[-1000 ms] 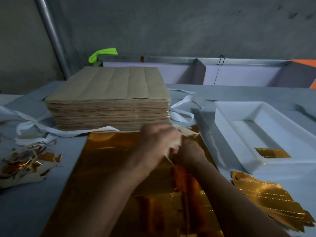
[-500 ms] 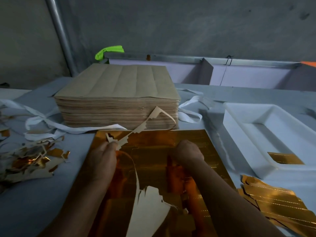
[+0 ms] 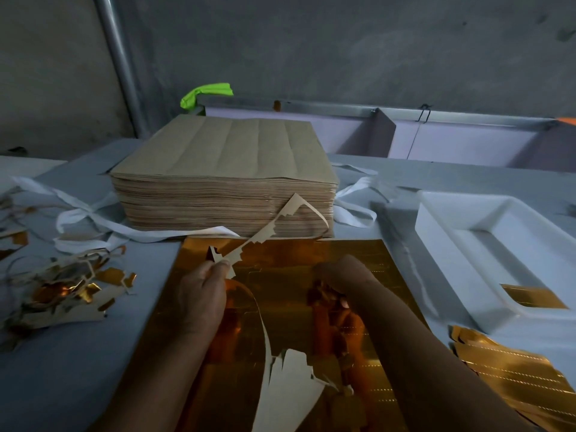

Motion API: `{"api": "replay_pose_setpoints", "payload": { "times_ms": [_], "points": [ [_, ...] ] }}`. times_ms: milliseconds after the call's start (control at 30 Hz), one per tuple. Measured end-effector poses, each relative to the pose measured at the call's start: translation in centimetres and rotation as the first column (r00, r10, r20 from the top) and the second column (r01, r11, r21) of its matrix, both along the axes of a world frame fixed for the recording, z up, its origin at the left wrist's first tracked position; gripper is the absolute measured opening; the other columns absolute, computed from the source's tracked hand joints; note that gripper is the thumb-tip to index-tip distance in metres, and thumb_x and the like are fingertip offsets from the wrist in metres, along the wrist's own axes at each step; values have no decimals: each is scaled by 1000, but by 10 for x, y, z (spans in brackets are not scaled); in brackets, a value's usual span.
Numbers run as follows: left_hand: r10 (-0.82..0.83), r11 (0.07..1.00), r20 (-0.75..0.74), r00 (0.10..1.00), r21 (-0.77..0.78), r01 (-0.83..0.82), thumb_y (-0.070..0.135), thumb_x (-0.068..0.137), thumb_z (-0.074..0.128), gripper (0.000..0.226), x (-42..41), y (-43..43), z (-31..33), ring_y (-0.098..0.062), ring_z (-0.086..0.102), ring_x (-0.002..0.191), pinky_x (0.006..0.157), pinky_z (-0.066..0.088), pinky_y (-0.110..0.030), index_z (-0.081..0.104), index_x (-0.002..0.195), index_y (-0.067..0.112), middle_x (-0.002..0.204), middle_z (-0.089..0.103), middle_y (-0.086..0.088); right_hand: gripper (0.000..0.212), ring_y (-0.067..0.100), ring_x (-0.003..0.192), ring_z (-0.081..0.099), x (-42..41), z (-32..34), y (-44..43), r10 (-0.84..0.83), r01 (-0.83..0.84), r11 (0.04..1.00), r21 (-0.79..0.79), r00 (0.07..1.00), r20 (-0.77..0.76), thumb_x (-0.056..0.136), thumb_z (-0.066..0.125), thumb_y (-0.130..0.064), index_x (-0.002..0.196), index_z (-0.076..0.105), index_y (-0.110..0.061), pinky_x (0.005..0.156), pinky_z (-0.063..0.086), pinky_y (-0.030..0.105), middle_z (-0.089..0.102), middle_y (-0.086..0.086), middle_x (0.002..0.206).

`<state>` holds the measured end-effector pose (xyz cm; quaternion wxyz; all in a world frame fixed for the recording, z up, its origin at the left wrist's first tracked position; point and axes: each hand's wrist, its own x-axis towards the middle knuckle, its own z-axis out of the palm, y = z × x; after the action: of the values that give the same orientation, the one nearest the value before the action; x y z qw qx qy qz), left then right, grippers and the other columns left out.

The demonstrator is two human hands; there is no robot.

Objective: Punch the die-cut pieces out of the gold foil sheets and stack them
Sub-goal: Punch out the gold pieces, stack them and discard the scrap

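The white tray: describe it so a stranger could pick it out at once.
Find the tall brown paper stack on the table. Right of it lies the tray, holding a gold piece. It is the only white walled container; other gold pieces lie loose beside it.

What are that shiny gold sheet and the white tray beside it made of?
The shiny gold sheet looks like foil-faced card: mirror-bright front, dull beige back on the torn strip. The white rectangular tray seems moulded plastic: smooth, with rounded rims.

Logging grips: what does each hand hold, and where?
Left hand pinches the jagged pale paper scrap strip near one end; right hand curls on the gold foil sheet, hold unclear.
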<state>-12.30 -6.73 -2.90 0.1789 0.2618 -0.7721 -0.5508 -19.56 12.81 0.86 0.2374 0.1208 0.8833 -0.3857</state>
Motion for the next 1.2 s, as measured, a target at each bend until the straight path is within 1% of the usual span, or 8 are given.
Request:
{"api": "replay_pose_setpoints", "payload": {
  "times_ms": [200, 300, 433, 500, 600, 733, 867, 1200],
  "points": [
    [-14, 999, 8, 1000, -35, 15, 34, 101, 49, 26, -2, 0, -3, -17, 56, 66, 58, 40, -27, 61, 82, 21, 76, 60, -11, 24, 18, 66, 49, 1, 4, -3, -13, 20, 997, -69, 995, 103, 95, 60, -34, 85, 52, -14, 52, 39, 29, 52, 5, 78],
    [-10, 1000, 13, 1000, -30, 10, 36, 100, 48, 24, -2, 0, -5, -18, 57, 70, 60, 40, -26, 58, 81, 26, 81, 62, -10, 18, 17, 73, 51, 4, 3, -4, 31, -28, 997, -76, 999, 39, 93, 65, -28, 85, 57, -14, 60, 43, 29, 56, 5, 85],
    [-11, 999, 27, 1000, -43, 12, 38, 100, 48, 24, -4, -1, -8, -16, 57, 70, 60, 40, -26, 56, 80, 29, 81, 63, -8, 14, 14, 75, 55, 7, 0, -3, 38, -42, 995, -89, 998, -43, 93, 65, -26, 88, 62, -13, 56, 42, 23, 61, 4, 89],
    [-22, 998, 6, 1000, -60, 23, 37, 100, 49, 24, -5, -1, -8, -15, 56, 68, 60, 41, -27, 58, 80, 27, 78, 62, -7, 12, 14, 71, 54, 9, 2, -2, 46, -51, 991, -127, 998, -39, 96, 61, -25, 90, 60, -14, 55, 44, 21, 58, 4, 87],
    [-34, 997, -34, 999, -69, 32, 36, 99, 51, 26, -3, 2, -7, -16, 53, 64, 59, 41, -28, 61, 80, 22, 73, 59, -7, 15, 11, 58, 54, 15, 7, 1, 61, -73, 975, -211, 996, -62, 100, 54, -25, 86, 55, -19, 41, 42, 21, 56, 3, 78],
    [-59, 992, -80, 995, -116, 50, 34, 98, 53, 32, -1, 10, 1, -12, 44, 53, 52, 35, -25, 61, 78, 11, 59, 47, -1, 16, 15, 63, 57, 22, 7, 8, 63, -86, 967, -240, 993, -104, 101, 53, -29, 94, 58, -16, 52, 44, 26, 60, 5, 79],
    [-88, 989, -105, 991, -127, 75, 35, 99, 52, 33, 3, 20, 12, -9, 39, 48, 49, 32, -21, 61, 77, 12, 55, 42, 4, 16, 13, 60, 51, 26, 9, 24, 47, -80, 973, -217, 987, -150, 101, 53, -30, 93, 58, -16, 46, 41, 22, 56, 4, 78],
    [-163, 987, -113, 980, -23, 162, 31, 99, 51, 33, 19, 57, 17, -16, 45, 54, 52, 35, -26, 62, 78, 8, 59, 48, -2, 18, 11, 49, 51, 38, 6, 77, -16, -26, 969, -247, 986, -165, 99, 56, -30, 100, 61, -13, 43, 42, 21, 55, 2, 66]
  ]
}}
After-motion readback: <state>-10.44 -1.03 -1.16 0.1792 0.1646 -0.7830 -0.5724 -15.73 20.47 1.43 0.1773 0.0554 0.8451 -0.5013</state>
